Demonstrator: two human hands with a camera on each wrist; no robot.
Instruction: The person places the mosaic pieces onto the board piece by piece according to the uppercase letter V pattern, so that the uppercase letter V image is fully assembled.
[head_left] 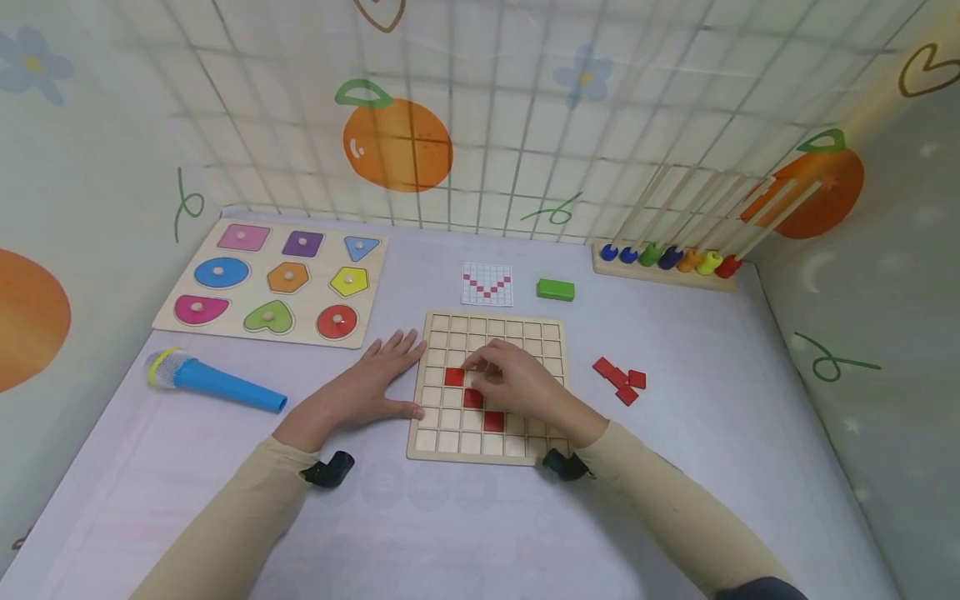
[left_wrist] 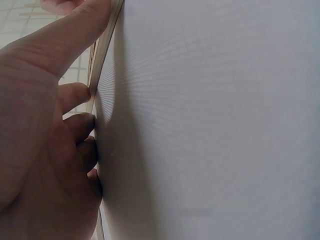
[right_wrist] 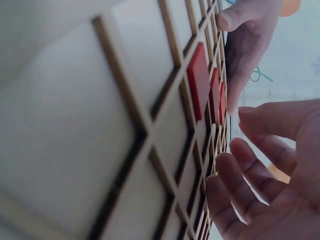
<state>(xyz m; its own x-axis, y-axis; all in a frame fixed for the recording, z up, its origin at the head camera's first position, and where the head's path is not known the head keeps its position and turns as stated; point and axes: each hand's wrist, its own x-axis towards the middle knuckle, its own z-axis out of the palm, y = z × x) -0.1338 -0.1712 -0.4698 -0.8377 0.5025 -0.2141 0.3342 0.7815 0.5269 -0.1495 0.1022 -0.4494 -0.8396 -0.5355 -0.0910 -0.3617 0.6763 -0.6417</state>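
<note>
Flat, spread fingers of the left hand [head_left: 367, 385] press against the left edge of the wooden grid board [head_left: 491, 387] on the table [head_left: 465, 533] in the head view, while the right hand [head_left: 521, 385] rests over the board's middle with fingers loosely bent, beside 3 red tiles [head_left: 473, 398] set diagonally in its cells; 4 loose red tiles [head_left: 619, 379] lie right of the board. Left wrist view: left hand [left_wrist: 50, 135] fingertips touch the board's edge. Right wrist view: right hand [right_wrist: 265, 170] hovers relaxed over the cells, pinching nothing I can see.
</note>
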